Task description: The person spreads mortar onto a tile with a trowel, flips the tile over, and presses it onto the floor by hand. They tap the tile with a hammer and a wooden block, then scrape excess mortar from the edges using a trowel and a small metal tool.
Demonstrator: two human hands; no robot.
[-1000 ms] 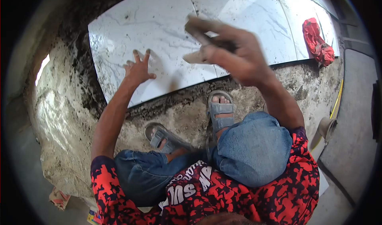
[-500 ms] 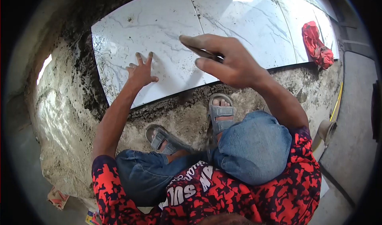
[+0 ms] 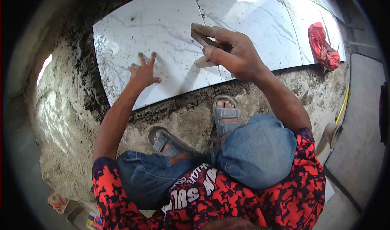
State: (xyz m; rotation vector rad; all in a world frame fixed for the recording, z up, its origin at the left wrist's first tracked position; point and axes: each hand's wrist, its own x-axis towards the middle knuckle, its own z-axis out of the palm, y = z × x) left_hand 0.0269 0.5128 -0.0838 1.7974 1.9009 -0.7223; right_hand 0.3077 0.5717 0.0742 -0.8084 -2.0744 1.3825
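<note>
My left hand (image 3: 143,74) lies with fingers spread on a large white marble-look tile (image 3: 118,55) speckled with dirt. Above the right part of this tile, my right hand (image 3: 239,55) grips a flat, brownish wooden block (image 3: 205,62) between thumb and fingers. The block is tilted, and part of it is hidden behind the hand. A second marbled tile (image 3: 252,31) adjoins the first along a thin dark joint, behind my right hand.
A crumpled red cloth or bag (image 3: 323,47) rests at the right end of the tile row. Rough mortar (image 3: 87,92) borders the tiles at left and front. My sandalled feet (image 3: 226,112) stand close to the front edge. A yellow strip (image 3: 343,104) lies at right.
My right hand has shifted a little right and turned, bringing more of the wooden block into view. My left hand has stayed in place on the tile.
</note>
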